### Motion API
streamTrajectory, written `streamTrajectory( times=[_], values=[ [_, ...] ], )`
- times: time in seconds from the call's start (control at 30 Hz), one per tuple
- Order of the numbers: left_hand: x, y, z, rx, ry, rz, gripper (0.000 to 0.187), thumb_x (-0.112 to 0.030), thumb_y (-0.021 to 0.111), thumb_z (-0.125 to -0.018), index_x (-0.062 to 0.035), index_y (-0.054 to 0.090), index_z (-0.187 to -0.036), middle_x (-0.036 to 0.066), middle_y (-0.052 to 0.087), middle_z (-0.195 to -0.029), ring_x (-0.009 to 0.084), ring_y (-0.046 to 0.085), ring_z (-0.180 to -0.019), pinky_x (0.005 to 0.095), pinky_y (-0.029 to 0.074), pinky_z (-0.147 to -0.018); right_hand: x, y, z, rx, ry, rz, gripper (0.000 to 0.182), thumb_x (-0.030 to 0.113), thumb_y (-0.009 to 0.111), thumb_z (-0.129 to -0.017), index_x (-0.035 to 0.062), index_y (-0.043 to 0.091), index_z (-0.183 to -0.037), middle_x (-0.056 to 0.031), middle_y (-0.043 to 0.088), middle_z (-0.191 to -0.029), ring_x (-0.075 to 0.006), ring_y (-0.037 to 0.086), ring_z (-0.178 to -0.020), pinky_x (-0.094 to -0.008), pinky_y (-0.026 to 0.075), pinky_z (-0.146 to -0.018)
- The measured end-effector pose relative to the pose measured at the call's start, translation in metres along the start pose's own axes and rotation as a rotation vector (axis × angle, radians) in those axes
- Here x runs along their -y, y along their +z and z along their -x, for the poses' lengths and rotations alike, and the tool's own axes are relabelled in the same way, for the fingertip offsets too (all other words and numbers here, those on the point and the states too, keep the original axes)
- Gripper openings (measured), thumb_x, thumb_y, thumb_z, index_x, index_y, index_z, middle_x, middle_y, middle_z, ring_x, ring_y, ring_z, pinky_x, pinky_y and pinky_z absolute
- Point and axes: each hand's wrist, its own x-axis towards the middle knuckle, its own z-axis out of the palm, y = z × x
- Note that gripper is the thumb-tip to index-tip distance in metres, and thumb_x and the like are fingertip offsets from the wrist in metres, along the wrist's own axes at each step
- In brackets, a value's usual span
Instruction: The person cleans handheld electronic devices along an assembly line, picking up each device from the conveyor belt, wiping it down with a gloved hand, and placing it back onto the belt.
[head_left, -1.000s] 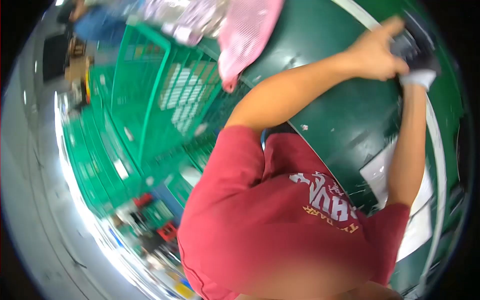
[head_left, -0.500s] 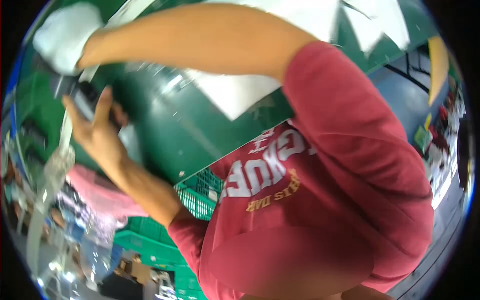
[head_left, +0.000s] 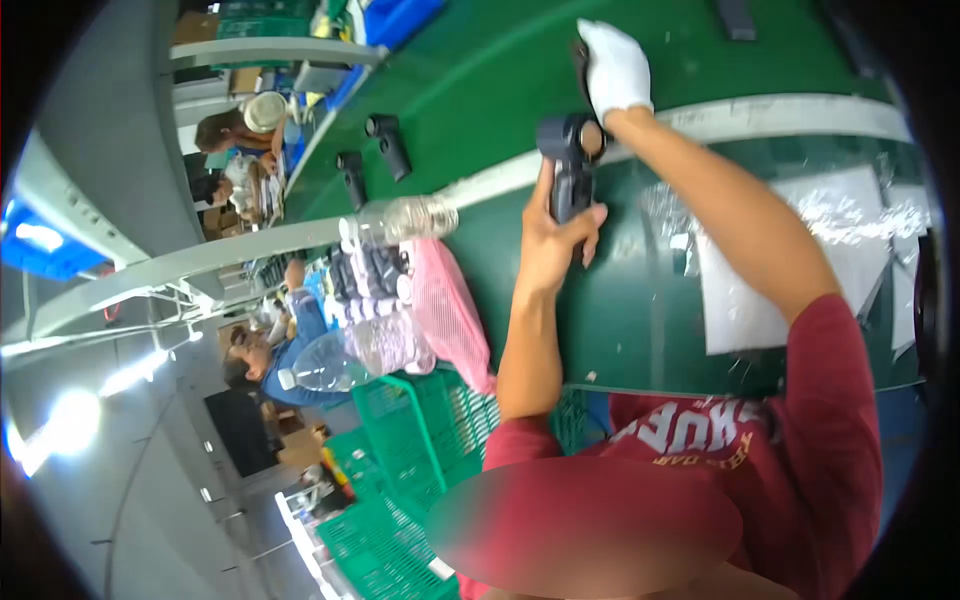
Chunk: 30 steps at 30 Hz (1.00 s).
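My bare left hand [head_left: 550,240] is wrapped round the handle of a dark grey handheld device [head_left: 572,185]. The device has a short cylindrical head with a tan round end, and is held head-up at the inner edge of the table. Beyond it, my white-gloved right hand [head_left: 615,75] is over the green conveyor belt, apart from that device. Its fingers are curled, and a dark shape shows along their left side; what it is I cannot make out. Two similar dark devices [head_left: 388,147] [head_left: 350,180] lie on the belt to the left.
A pale rail [head_left: 500,180] divides the belt [head_left: 480,90] from the dark green table [head_left: 630,320]. White sheets [head_left: 750,290] and clear plastic bags [head_left: 680,215] lie at the right. Plastic bottles [head_left: 335,368], a pink cloth [head_left: 445,310] and green crates [head_left: 400,430] are at the left, with people beyond.
My view has turned, so the scene has swung round. My gloved right hand, close to the device and my left hand before, is now farther off over the belt. The left hand keeps its grip.
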Motion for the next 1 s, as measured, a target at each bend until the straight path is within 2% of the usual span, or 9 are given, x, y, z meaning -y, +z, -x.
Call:
streamTrajectory(
  times=[0.07,0.13,0.2,0.27,0.33,0.4,0.53,0.9,1.0],
  values=[
    [-0.003,-0.003,0.004,0.047,-0.005,0.064,0.089,0.004,0.073,-0.081,-0.0065,0.029,-0.157,0.005,0.054,-0.08,0.0121,0.05,-0.053,0.0273,0.04,-0.045,-0.024,0.036,0.004,-0.14,0.081,-0.288,0.022,0.018,0.057,-0.093,0.0117,0.074,-0.106,-0.0124,0.072,-0.102,-0.0207,0.067,-0.094,-0.0352,0.053,-0.089],
    [-0.006,0.0,0.007,0.034,0.097,0.116,0.09,-0.003,0.077,-0.083,-0.005,0.025,-0.157,0.009,0.056,-0.088,0.0155,0.055,-0.062,0.0296,0.044,-0.046,-0.035,0.073,-0.005,0.194,0.138,-0.507,0.023,0.028,0.054,-0.093,0.015,0.072,-0.095,-0.0083,0.07,-0.088,-0.0232,0.066,-0.082,-0.0364,0.053,-0.076],
    [0.024,-0.014,-0.005,-0.121,0.292,-0.061,0.088,-0.007,0.079,-0.083,-0.002,0.03,-0.156,0.009,0.06,-0.104,0.0171,0.061,-0.085,0.0317,0.054,-0.075,-0.001,0.037,-0.014,0.604,0.799,-1.392,0.031,0.038,0.05,-0.093,0.0143,0.07,-0.094,-0.0087,0.068,-0.086,-0.0251,0.064,-0.077,-0.0391,0.053,-0.071],
    [0.011,-0.003,-0.001,-0.279,0.449,-0.211,0.089,-0.01,0.08,-0.082,0.0059,0.031,-0.154,0.014,0.062,-0.125,0.0208,0.059,-0.116,0.0339,0.045,-0.103,0.04,-0.03,-0.004,0.923,1.06,-1.764,0.04,0.048,0.046,-0.093,0.0136,0.067,-0.093,-0.0091,0.067,-0.084,-0.0271,0.063,-0.072,-0.0418,0.053,-0.066],
    [0.037,-0.004,-0.013,-0.461,0.594,-0.346,0.094,-0.013,0.081,-0.083,0.004,0.025,-0.157,0.02,0.05,-0.14,0.0274,0.052,-0.127,0.0368,0.04,-0.109,0.076,-0.058,0.025,1.088,1.284,-1.907,0.05,0.057,0.042,-0.094,0.0128,0.064,-0.093,-0.0095,0.065,-0.082,-0.029,0.062,-0.068,-0.0444,0.053,-0.061],
    [0.035,0.005,-0.006,-0.509,0.604,-0.474,0.087,-0.024,0.071,-0.091,-0.0082,0.021,-0.161,0.015,0.043,-0.118,0.0271,0.046,-0.109,0.0381,0.04,-0.1,0.075,-0.027,0.061,0.872,1.38,-1.724,0.059,0.064,0.036,-0.097,0.0111,0.061,-0.093,-0.0102,0.063,-0.08,-0.0277,0.059,-0.061,-0.0403,0.052,-0.054],
    [0.023,0.007,0.002,-0.558,0.663,-0.45,0.083,-0.031,0.064,-0.096,-0.0074,0.019,-0.162,0.013,0.043,-0.112,0.0248,0.046,-0.102,0.0372,0.041,-0.091,0.049,0.011,0.092,1.083,1.107,-1.638,0.045,0.049,0.034,-0.101,0.0132,0.062,-0.102,-0.0087,0.066,-0.085,-0.0234,0.064,-0.071,-0.0353,0.054,-0.064],
    [-0.003,-0.018,-0.001,-0.61,0.813,0.213,0.062,-0.01,0.073,-0.092,0.0066,0.042,-0.143,0.009,0.062,-0.101,0.0148,0.062,-0.09,0.0295,0.051,-0.082,0.071,-0.014,0.119,0.84,0.563,-1.356,0.033,0.026,0.043,-0.107,0.0033,0.063,-0.119,-0.0048,0.067,-0.106,-0.0196,0.063,-0.098,-0.0303,0.05,-0.09],
    [-0.007,-0.032,0.005,-0.419,0.858,0.304,0.043,-0.021,0.06,-0.102,0.0054,0.05,-0.134,0.01,0.066,-0.103,0.0148,0.064,-0.093,0.0274,0.05,-0.084,0.085,-0.033,0.097,1.008,0.819,-1.209,0.037,0.033,0.042,-0.104,0.0062,0.065,-0.113,-0.0073,0.07,-0.099,-0.0188,0.066,-0.092,-0.0303,0.051,-0.087]
  ],
)
